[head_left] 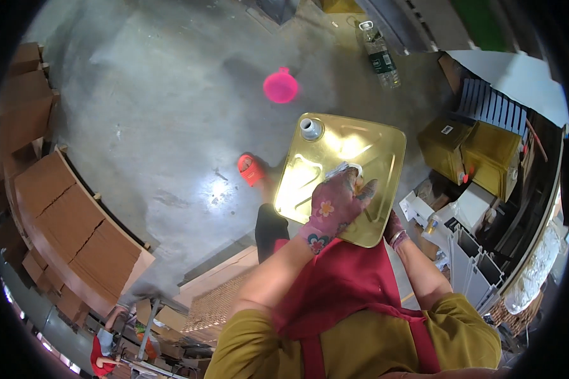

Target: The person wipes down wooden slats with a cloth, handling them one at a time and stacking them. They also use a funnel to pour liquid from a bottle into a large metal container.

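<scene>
Mustard-coloured sleeves and shirt are seen along the lower edge of the frame, crossed by a crimson apron. Just above the apron, near the centre, a square gold-coloured metal tin is held tilted, with its ribbed top facing the camera and a pale round spout set in its upper-left corner. The left hand, covered by a pink flower-patterned glove, is laid over the middle of that top. Its fingers are bent and the thumb is held apart; a whitish wad is seen at the fingertips, but whether it is gripped or only pressed cannot be told. The right hand, also gloved, is placed at the tin's lower-right edge; its fingers are hidden behind the tin, so how far they are closed cannot be told.

Left of the tin, a red clog is worn on a foot. At right, two more gold tins are set close together. Above centre, a bright pink disc-shaped object is seen over the concrete floor. At upper right, a clear plastic bottle is left lying. Brown cardboard is stacked at far left, and a person in red is glimpsed at lower left.
</scene>
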Motion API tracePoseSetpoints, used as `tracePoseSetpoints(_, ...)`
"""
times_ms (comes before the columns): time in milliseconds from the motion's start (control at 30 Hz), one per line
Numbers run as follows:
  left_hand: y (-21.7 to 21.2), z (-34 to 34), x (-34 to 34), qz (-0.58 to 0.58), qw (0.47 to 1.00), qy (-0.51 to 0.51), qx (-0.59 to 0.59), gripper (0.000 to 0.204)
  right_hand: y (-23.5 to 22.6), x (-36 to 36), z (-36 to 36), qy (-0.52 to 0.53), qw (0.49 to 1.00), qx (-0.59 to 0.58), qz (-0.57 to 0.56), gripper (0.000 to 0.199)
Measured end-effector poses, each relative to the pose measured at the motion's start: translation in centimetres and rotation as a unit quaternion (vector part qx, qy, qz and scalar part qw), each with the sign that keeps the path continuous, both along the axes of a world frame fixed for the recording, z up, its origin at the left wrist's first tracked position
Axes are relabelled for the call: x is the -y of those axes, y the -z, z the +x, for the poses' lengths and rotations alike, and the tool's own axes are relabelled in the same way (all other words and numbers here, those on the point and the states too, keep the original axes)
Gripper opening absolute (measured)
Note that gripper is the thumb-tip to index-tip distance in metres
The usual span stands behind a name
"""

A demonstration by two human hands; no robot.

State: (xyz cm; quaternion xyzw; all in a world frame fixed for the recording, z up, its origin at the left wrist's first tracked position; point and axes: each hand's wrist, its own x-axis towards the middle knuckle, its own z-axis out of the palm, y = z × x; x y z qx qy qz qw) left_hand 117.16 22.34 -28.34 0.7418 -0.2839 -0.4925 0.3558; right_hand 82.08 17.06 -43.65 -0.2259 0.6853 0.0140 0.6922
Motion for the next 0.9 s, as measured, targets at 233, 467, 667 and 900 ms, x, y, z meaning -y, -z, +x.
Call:
tracePoseSetpoints(233,4.6,0.5,2.0,-0.039,0.997,-0.059,0.006,0.035,3.8,3.2,-6.1,0.067,0.994,-0.059,-0.057,0.046)
tracePoseSetpoints(467,7.0,1.7,2.3,-0.076,0.989,-0.125,-0.004,0.03,-0.9,5.1,2.2,0.017,0.986,-0.159,-0.055,0.039)
tracePoseSetpoints(667,8.3,2.9,2.0,-0.159,0.976,-0.137,0.065,0.025,-3.8,5.7,2.6,-0.151,0.972,-0.113,-0.138,0.04)
tracePoseSetpoints(900,9.8,3.4,1.6,-0.156,0.973,-0.163,0.054,0.028,-3.6,5.9,2.2,0.006,0.99,-0.105,-0.097,0.027)
